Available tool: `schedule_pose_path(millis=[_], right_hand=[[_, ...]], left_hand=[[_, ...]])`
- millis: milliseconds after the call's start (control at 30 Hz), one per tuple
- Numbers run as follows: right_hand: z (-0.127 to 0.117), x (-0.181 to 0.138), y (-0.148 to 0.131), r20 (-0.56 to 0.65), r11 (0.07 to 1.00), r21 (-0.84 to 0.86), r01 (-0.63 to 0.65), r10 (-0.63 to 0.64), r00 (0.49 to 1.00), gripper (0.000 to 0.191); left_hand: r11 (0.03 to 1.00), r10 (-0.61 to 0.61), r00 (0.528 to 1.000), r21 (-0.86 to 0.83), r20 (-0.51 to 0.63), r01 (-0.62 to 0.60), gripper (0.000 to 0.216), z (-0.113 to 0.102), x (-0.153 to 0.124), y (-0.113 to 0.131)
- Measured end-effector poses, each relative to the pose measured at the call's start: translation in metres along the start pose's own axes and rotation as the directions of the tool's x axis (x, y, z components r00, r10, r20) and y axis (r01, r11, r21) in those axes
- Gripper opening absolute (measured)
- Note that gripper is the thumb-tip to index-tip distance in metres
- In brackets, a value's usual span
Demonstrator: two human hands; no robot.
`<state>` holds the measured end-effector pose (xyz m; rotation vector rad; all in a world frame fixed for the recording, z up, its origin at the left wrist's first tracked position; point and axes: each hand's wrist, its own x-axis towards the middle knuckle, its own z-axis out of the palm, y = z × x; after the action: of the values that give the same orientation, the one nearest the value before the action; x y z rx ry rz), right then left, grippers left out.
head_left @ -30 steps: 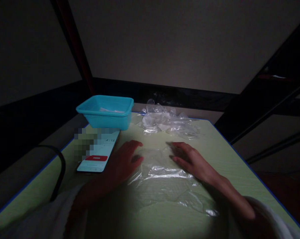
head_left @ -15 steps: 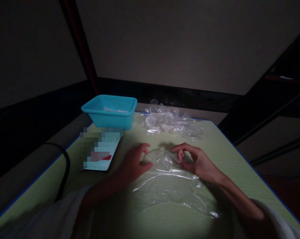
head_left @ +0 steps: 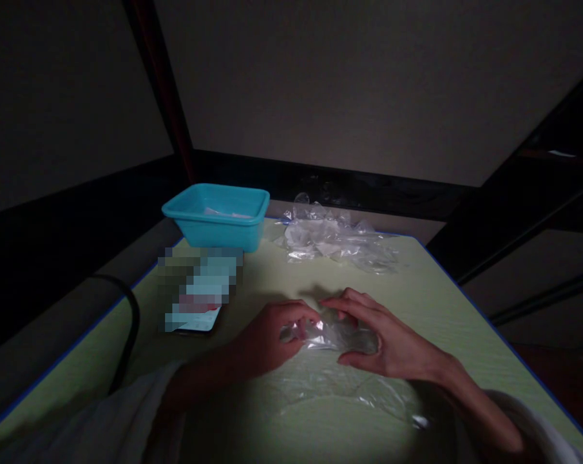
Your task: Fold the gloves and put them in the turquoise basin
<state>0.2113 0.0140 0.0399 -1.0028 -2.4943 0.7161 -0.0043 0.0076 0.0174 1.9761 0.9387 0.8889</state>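
1. Now both grips are closed on the plastic sheet [head_left: 330,335]. The left hand [head_left: 267,338] pinches its bunched left end between thumb and fingertips, and the right hand [head_left: 390,341] curls over the right end with its fingers wrapped down onto it.
2. A second ago both palms lay flat on the spread sheet, fingers pointing to 12 o'clock. Half a second ago the fingertips had lifted its far edge. That edge has since been drawn toward 6 o'clock and gathered into a crumpled band between the hands.
3. For the work in hand, I judge that the far part of the sheet is already taken up. The near part is still flat on the counter [head_left: 440,290], running to 6 o'clock under the wrists.
4. The left wrist comes in from 7 o'clock, knuckles up and thumb turned inward. The right forearm comes in from 5 o'clock, with the hand arched and the index finger reaching toward the left thumb so the tips nearly meet.
5. A phone [head_left: 199,306] lies flat at 10 o'clock from the hands, apart from them.
6. A blue tub [head_left: 218,222] stands at 11 o'clock, beyond the phone.
7. A loose pile of clear plastic [head_left: 339,241] sits at 12 o'clock near the far edge.
8. A dark cable [head_left: 129,335] arcs at 9 o'clock.
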Motion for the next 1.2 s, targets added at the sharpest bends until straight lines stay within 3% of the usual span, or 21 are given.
schedule_pose_path(millis=[133, 300, 467, 600, 767, 867, 967, 1100, 1200], right_hand=[[0.014, 0.004, -0.006, -0.046, 0.998, -0.002, 0.055, -0.055, 0.997, 0.069], [0.019, 0.005, -0.009, -0.157, 0.977, 0.212, 0.005, 0.029, 0.987, 0.077], [0.015, 0.009, -0.014, -0.135, 0.859, 0.512, -0.027, 0.111, 0.985, 0.08], [0.017, 0.012, -0.012, -0.13, 0.827, 0.556, -0.081, 0.183, 0.975, 0.078], [0.018, 0.013, 0.004, -0.369, 0.861, 0.504, -0.059, 0.277, 0.887, 0.067], [0.016, 0.013, 0.016, -0.463, 0.919, 0.37, -0.138, 0.311, 0.83, 0.066], [0.015, 0.013, 0.026, -0.454, 0.94, 0.239, -0.243, 0.33, 0.828, 0.066], [0.016, 0.013, 0.032, -0.42, 0.94, 0.221, -0.261, 0.334, 0.844, 0.069], [0.018, 0.014, 0.032, -0.399, 0.933, 0.262, -0.247, 0.338, 0.853, 0.069]], left_hand=[[0.997, 0.075, 0.997, -0.024, 0.017, -0.075, 0.037, 0.003, -0.003, 0.002], [0.995, 0.089, 0.994, -0.051, 0.067, -0.086, 0.056, 0.006, -0.005, -0.001], [0.999, -0.016, 0.993, -0.034, 0.118, 0.02, 0.066, 0.004, -0.006, 0.003], [0.988, -0.07, 0.99, -0.126, 0.124, 0.086, 0.078, 0.001, -0.004, 0.009], [0.962, -0.221, 0.975, -0.17, -0.037, 0.212, 0.073, -0.007, 0.005, 0.007], [0.953, -0.302, 0.938, -0.096, -0.173, 0.289, 0.061, -0.012, 0.011, -0.002], [0.943, -0.311, 0.914, 0.033, -0.262, 0.33, 0.053, -0.014, 0.014, -0.015], [0.931, -0.287, 0.915, 0.144, -0.284, 0.336, 0.063, -0.009, 0.011, -0.026], [0.916, -0.127, 0.924, 0.315, -0.361, 0.249, 0.066, -0.006, 0.008, -0.026]])
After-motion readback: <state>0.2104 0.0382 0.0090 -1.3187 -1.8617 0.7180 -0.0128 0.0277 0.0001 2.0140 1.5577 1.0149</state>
